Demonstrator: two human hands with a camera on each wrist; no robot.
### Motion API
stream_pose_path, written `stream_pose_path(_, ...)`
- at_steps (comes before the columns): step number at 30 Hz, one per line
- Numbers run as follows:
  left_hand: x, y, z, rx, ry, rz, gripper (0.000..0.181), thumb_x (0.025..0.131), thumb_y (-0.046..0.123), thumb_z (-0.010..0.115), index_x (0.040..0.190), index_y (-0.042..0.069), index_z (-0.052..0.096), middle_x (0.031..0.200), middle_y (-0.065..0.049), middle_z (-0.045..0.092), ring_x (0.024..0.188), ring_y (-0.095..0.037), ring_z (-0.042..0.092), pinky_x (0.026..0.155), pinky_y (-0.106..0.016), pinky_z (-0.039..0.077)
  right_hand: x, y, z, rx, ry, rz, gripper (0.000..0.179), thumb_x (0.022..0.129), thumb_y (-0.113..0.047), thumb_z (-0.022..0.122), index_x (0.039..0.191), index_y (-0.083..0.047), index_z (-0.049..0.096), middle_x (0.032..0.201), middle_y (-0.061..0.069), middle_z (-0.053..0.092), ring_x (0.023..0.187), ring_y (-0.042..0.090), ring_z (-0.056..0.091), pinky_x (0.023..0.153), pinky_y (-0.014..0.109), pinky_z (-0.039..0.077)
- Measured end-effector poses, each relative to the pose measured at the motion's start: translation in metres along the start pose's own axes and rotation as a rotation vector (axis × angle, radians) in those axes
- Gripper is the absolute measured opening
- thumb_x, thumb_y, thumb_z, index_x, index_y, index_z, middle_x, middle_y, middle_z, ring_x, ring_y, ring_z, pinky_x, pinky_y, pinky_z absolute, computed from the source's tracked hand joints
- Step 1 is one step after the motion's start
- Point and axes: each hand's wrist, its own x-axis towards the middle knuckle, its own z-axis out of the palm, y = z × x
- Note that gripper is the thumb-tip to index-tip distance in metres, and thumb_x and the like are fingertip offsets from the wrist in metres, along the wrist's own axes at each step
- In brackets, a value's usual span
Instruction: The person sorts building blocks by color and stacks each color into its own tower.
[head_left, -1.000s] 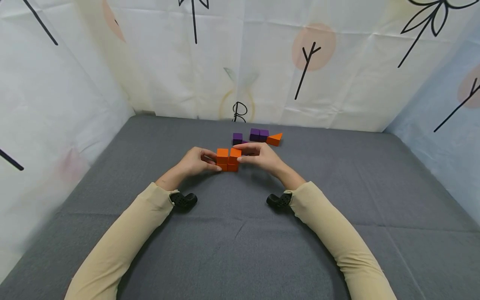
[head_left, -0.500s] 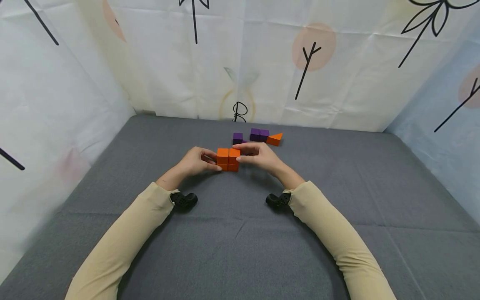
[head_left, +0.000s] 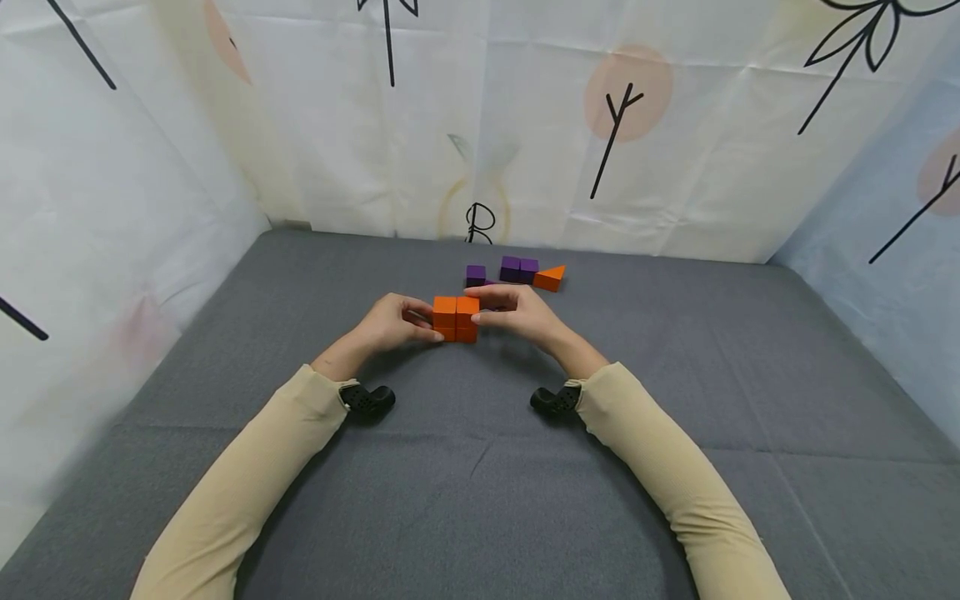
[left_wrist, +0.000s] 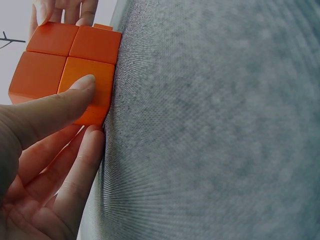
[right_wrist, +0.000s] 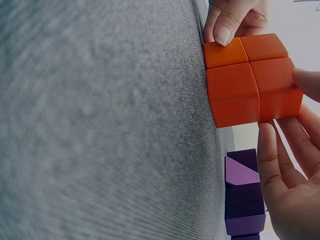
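Note:
Several orange cubes stand two wide and two high on the grey cloth, faces touching. From the left, my left hand grips the lower left cube; its thumb lies on the front face and its fingers are at the side. My right hand pinches the upper right cube between thumb and fingers. Behind the right hand lie purple blocks, partly hidden by it in the head view. An orange triangular block rests beside them.
Grey cloth covers the table. A white patterned curtain hangs along the back and sides. Two purple cubes sit side by side at the back, with another purple cube to their left.
The upper right orange cube was tilted and a little apart; my right hand has moved it slightly left, and it now sits flush against its neighbour. The left hand has stayed in place.

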Motion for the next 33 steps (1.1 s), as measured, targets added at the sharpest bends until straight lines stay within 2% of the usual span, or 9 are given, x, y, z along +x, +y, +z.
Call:
stream_pose_path(15, -0.001, 0.001, 0.001, 0.002, 0.005, -0.015, 0.046, 0.082, 0.016, 0.077, 0.123, 0.001, 0.063, 0.121, -0.018, 0.065, 0.107, -0.028, 0.063, 0.094, -0.041, 0.049, -0.005, 0.0, -0.011, 0.069, 0.034, 0.033, 0.057, 0.086, -0.017, 0.072, 0.138, -0.007, 0.051, 0.134, 0.013, 0.058, 0.123, 0.027, 0.054, 0.104, 0.044, 0.042)
stream_pose_path(21, 0.0, 0.0, 0.001, 0.002, 0.006, -0.019, 0.047, 0.082, 0.016, 0.077, 0.124, 0.001, 0.062, 0.121, -0.018, 0.065, 0.108, -0.028, 0.062, 0.094, -0.041, 0.049, -0.007, 0.003, -0.022, 0.066, 0.051, 0.058, 0.056, 0.087, -0.019, 0.071, 0.138, -0.006, 0.051, 0.135, 0.013, 0.056, 0.125, 0.026, 0.051, 0.106, 0.044, 0.039)
stream_pose_path(28, 0.0, 0.0, 0.001, -0.004, 0.002, -0.019, 0.048, 0.082, 0.016, 0.077, 0.125, 0.001, 0.061, 0.122, -0.018, 0.064, 0.11, -0.028, 0.061, 0.094, -0.041, 0.049, -0.008, 0.005, -0.033, 0.026, 0.093, 0.097, 0.054, 0.086, -0.024, 0.073, 0.135, -0.014, 0.055, 0.134, 0.008, 0.057, 0.124, 0.021, 0.052, 0.106, 0.043, 0.039)
stream_pose_path(33, 0.0, 0.001, 0.001, -0.004, -0.002, -0.026, 0.049, 0.082, 0.017, 0.077, 0.126, 0.001, 0.061, 0.123, -0.018, 0.064, 0.111, -0.029, 0.061, 0.096, -0.042, 0.048, -0.006, 0.007, -0.038, 0.031, 0.109, 0.094, 0.053, 0.086, -0.021, 0.072, 0.136, -0.01, 0.054, 0.134, 0.011, 0.058, 0.124, 0.024, 0.053, 0.107, 0.044, 0.038)
